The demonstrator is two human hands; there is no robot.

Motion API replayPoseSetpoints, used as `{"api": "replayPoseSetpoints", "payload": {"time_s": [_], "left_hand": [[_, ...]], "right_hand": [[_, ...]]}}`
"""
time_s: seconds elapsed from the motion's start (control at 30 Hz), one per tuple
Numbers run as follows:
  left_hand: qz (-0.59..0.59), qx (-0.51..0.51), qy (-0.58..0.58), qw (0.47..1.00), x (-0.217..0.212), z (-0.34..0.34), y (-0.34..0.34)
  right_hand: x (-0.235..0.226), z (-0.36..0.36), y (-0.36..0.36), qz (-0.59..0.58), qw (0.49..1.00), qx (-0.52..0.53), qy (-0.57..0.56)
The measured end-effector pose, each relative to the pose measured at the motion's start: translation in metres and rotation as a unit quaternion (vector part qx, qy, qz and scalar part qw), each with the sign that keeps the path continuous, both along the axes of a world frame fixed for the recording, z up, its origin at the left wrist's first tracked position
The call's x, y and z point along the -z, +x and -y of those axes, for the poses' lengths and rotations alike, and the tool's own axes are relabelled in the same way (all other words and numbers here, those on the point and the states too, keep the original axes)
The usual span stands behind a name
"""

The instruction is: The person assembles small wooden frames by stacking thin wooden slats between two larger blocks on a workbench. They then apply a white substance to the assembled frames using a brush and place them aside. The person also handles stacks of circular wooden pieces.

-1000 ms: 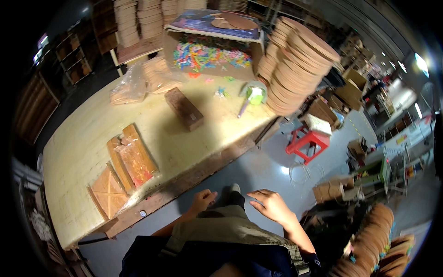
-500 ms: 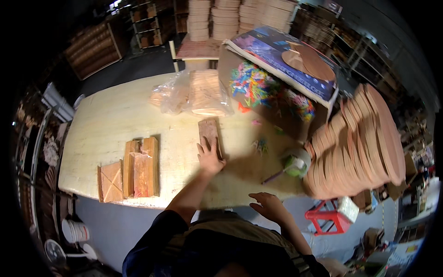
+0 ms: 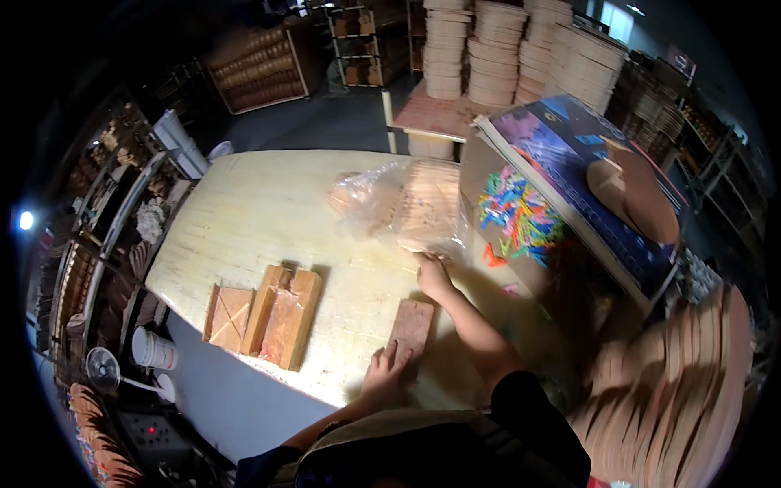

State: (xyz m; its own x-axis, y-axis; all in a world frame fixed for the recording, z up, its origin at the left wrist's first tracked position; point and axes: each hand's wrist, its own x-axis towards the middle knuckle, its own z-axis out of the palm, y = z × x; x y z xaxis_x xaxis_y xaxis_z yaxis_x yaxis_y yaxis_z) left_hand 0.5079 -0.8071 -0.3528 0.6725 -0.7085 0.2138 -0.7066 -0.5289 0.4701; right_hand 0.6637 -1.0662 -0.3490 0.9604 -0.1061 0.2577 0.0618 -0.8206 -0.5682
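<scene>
My left hand (image 3: pixel 385 372) lies on the near end of a brown wooden block (image 3: pixel 412 324), its fingers stretched over the top. Farther off, my right hand (image 3: pixel 434 278) reaches to the near edge of a bundle of thin wooden sticks (image 3: pixel 429 203) in a clear plastic bag (image 3: pixel 373 199). Its fingers are curled together there; what they pinch, if anything, is too small to make out. Left of the block stand a wooden jig with a channel (image 3: pixel 285 321) and a flat wooden piece with crossed strips (image 3: pixel 231 319).
A tilted cardboard box (image 3: pixel 561 175) spills colourful small plastic pieces (image 3: pixel 521 213) onto the yellowish table (image 3: pixel 236 215). Stacked thin wooden boards (image 3: pixel 667 382) rise at the near right. Round wooden stacks (image 3: pixel 492 57) stand behind. A white bucket (image 3: pixel 154 350) is on the floor at left.
My right hand has gone from the table's near edge forward to the bagged sticks. My left hand and the block now lie closer to me. The view has turned.
</scene>
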Motion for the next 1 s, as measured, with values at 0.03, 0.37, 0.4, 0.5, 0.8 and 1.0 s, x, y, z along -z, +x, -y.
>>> {"api": "replayPoseSetpoints", "payload": {"time_s": [0.03, 0.37, 0.4, 0.5, 0.8, 1.0], "left_hand": [[-0.015, -0.002, 0.012, 1.0, -0.006, -0.001, 0.0], [-0.026, -0.018, 0.029, 0.999, -0.022, 0.003, -0.001], [-0.025, -0.02, 0.027, 0.999, -0.021, 0.004, -0.001], [-0.028, -0.023, 0.036, 0.999, -0.019, 0.003, -0.004], [-0.007, -0.05, 0.082, 0.995, 0.022, -0.003, -0.003], [-0.115, 0.011, -0.141, 0.983, 0.072, -0.006, 0.018]], "right_hand": [[0.005, 0.002, 0.018, -0.037, 0.998, 0.015, -0.052], [-0.019, 0.065, 0.111, -0.171, 0.952, 0.001, -0.254], [-0.02, 0.069, 0.121, -0.169, 0.957, -0.009, -0.236], [-0.017, 0.072, 0.13, -0.251, 0.945, 0.005, -0.209], [0.009, 0.086, 0.154, -0.247, 0.925, 0.0, -0.291], [0.036, 0.103, 0.142, -0.117, 0.918, 0.053, -0.376]]}}
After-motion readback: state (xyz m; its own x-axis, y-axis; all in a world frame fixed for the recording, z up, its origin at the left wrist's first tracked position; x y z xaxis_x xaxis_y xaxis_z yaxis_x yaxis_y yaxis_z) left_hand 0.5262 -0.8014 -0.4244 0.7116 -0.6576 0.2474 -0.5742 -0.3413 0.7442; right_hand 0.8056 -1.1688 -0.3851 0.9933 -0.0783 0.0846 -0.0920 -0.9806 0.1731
